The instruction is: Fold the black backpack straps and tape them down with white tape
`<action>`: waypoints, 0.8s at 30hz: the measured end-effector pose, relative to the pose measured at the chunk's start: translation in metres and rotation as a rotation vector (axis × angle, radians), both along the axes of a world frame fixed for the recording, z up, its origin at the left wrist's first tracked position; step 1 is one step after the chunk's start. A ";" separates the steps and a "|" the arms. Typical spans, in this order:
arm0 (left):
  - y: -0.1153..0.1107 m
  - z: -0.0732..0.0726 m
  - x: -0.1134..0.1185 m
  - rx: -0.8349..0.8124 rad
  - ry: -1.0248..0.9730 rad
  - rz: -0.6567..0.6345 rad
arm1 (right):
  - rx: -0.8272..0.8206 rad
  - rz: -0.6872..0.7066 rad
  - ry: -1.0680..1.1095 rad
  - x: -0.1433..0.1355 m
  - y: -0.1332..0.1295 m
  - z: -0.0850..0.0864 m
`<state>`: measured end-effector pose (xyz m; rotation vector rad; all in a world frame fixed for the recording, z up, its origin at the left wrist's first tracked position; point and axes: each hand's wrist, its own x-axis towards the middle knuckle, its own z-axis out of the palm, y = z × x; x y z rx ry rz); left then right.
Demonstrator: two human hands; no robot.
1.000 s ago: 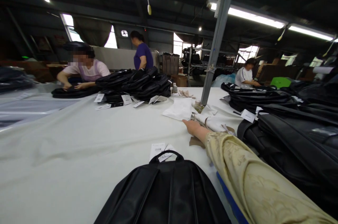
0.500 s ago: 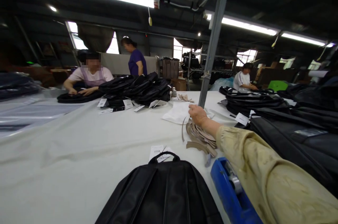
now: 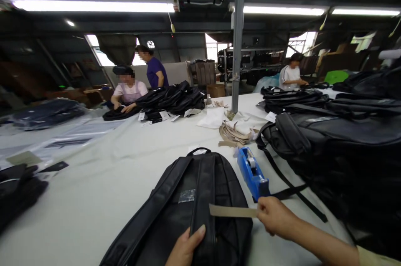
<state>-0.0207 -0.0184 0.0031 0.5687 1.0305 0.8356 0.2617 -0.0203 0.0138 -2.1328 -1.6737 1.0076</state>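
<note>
A black backpack (image 3: 175, 224) lies straps up on the white table, a clear patch (image 3: 187, 196) stuck on it. My left hand (image 3: 185, 248) rests on its lower part, thumb raised and apart from the fingers, most of which are out of sight. In my right hand (image 3: 272, 217) is one end of a beige strip (image 3: 233, 211), which stretches leftward over the backpack. Just beyond that hand stands a blue tape dispenser (image 3: 252, 174). A heap of similar beige strips (image 3: 234, 134) sits behind the dispenser.
Black bags are piled on the right (image 3: 341, 145) and at the far middle (image 3: 175, 99). A metal post (image 3: 238, 44) rises from the table (image 3: 103, 178). Wrapped bags (image 3: 46, 113) lie on the left. Three people are beyond the table.
My right hand has come back from the strip heap toward me, now with a beige strip. My left hand has come into view on the backpack. The view has shifted, showing more of the backpack.
</note>
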 end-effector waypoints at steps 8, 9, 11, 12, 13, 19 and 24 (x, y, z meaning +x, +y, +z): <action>-0.017 0.007 0.012 -0.010 -0.009 0.028 | 0.451 0.525 -0.203 -0.035 -0.003 0.005; -0.019 0.008 0.012 -0.008 -0.004 0.034 | 0.432 0.559 -0.184 -0.045 -0.001 0.000; -0.020 0.009 0.010 0.006 0.005 0.045 | 0.413 0.548 -0.173 -0.061 0.002 -0.015; -0.020 0.008 0.009 0.016 0.009 0.046 | 0.429 0.521 -0.160 -0.066 0.004 -0.023; -0.020 0.008 0.007 0.026 0.013 0.040 | 0.452 0.484 -0.123 -0.067 0.006 -0.031; -0.008 0.018 0.000 -0.013 0.059 0.030 | 0.273 0.197 0.428 -0.036 0.021 -0.031; 0.005 0.043 0.001 -0.103 0.064 0.036 | -0.063 0.231 0.424 -0.018 0.007 0.011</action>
